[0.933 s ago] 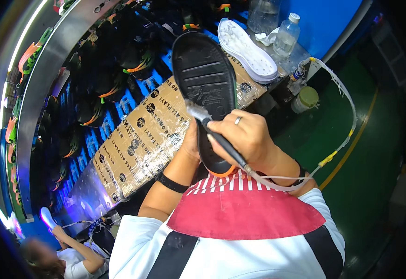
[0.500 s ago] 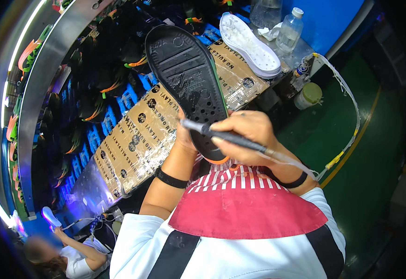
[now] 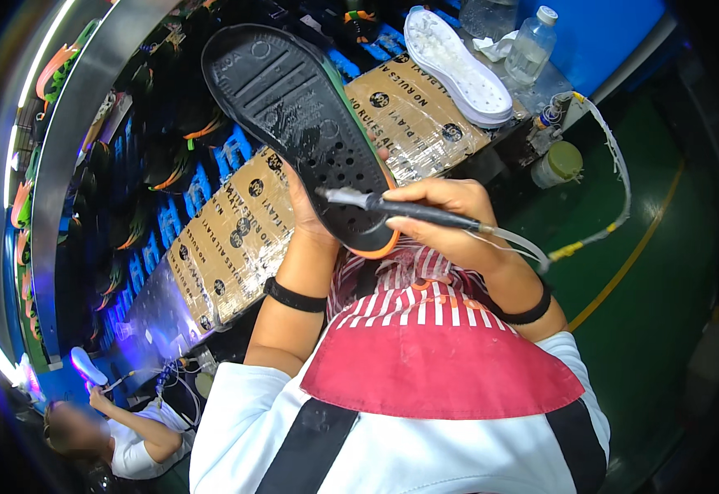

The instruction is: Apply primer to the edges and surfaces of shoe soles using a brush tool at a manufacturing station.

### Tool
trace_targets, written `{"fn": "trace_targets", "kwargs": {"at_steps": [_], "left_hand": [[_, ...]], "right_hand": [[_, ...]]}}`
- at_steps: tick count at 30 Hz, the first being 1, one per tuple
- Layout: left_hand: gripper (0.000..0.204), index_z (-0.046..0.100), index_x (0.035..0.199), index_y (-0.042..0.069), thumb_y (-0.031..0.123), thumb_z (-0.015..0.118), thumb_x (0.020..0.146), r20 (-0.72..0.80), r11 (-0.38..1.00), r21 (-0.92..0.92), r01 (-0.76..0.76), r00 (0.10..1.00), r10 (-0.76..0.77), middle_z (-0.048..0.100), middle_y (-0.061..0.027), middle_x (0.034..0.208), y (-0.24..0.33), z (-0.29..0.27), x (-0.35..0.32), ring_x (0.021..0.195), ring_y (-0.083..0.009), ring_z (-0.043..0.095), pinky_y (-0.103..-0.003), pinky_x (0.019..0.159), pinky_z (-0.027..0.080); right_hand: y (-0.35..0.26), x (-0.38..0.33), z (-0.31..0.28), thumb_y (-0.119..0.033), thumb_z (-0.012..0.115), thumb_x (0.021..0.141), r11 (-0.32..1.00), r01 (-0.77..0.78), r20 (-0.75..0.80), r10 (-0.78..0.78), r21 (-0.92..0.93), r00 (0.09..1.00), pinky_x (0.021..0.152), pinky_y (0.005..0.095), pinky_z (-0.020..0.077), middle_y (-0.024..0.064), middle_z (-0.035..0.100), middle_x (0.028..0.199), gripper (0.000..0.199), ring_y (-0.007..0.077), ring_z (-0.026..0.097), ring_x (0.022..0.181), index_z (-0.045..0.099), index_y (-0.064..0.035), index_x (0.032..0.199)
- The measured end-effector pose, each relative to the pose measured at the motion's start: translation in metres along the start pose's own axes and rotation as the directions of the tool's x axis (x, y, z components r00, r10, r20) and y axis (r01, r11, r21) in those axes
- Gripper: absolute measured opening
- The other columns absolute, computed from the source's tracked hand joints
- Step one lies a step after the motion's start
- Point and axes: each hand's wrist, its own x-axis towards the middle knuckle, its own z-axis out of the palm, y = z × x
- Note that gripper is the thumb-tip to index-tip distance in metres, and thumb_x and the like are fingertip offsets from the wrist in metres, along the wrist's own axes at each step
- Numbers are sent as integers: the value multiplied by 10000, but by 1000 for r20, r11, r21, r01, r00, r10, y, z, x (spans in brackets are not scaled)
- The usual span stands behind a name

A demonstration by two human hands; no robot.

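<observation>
My left hand (image 3: 308, 206) holds a black shoe sole (image 3: 281, 103) from below at its heel end, with the thumb side showing at the left edge and fingertips at the right. The sole has raised bars, a patch of small holes and a green and orange rim; wet-looking streaks shine on its inner face. In my right hand (image 3: 454, 218) is a slim black-handled brush (image 3: 425, 216), gripped like a pen. Its pale, coated tip lies over the heel area, at or close to the surface. A thin tube (image 3: 614, 148) runs from the handle's back end.
Taped brown cardboard (image 3: 236, 222) covers the bench beneath the sole. On the bench's far right are a white sole (image 3: 458, 70), a clear bottle (image 3: 530, 49) and crumpled tissue. A green-lidded jar (image 3: 558, 163) hangs beside it. Shoes line the left; another person (image 3: 137, 445) works lower left.
The black sole has tilted further left and come slightly nearer, showing more of its orange heel rim. My right hand has shifted with the brush, whose tip now sits over the heel.
</observation>
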Motion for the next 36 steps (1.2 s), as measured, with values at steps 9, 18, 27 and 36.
{"fn": "trace_targets", "kwargs": {"at_steps": [9, 18, 27, 36], "left_hand": [[805, 391, 1313, 2, 641, 457, 828, 107, 1000, 0, -14, 994, 14, 497, -216, 1215, 17, -5, -2, 1098, -402, 505, -498, 801, 526], [960, 360, 1321, -31, 719, 504, 739, 39, 964, 221, -146, 989, 140, 488, -241, 1233, 31, 1, 0, 1065, -429, 524, -503, 803, 520], [870, 369, 1325, -39, 617, 546, 782, 127, 912, 404, 74, 983, -135, 503, -263, 1227, 56, -23, 3, 1097, -438, 522, -516, 916, 456], [445, 562, 1156, -25, 345, 543, 910, 137, 833, 517, 196, 942, -307, 630, -126, 1078, 64, -3, 13, 937, -182, 632, -299, 811, 522]], "right_hand": [[-10, -1, -1, 26, 706, 726, 994, -29, 220, 6, 103, 976, 611, 200, 492, 102, 687, 809, 210, 103, 645, 697, 664, 36, 932], [-9, 1, -8, -8, 734, 705, 996, 64, 333, -82, 65, 939, 578, 225, 481, 119, 678, 770, 242, 126, 638, 632, 683, 22, 939], [0, 3, -8, -50, 734, 721, 972, 235, 463, -220, 25, 859, 552, 257, 465, 120, 662, 722, 236, 158, 613, 586, 688, -4, 947], [0, -1, -7, -59, 733, 717, 967, 240, 446, -181, -79, 877, 542, 279, 456, 117, 654, 725, 226, 199, 596, 576, 680, 1, 928]]}}
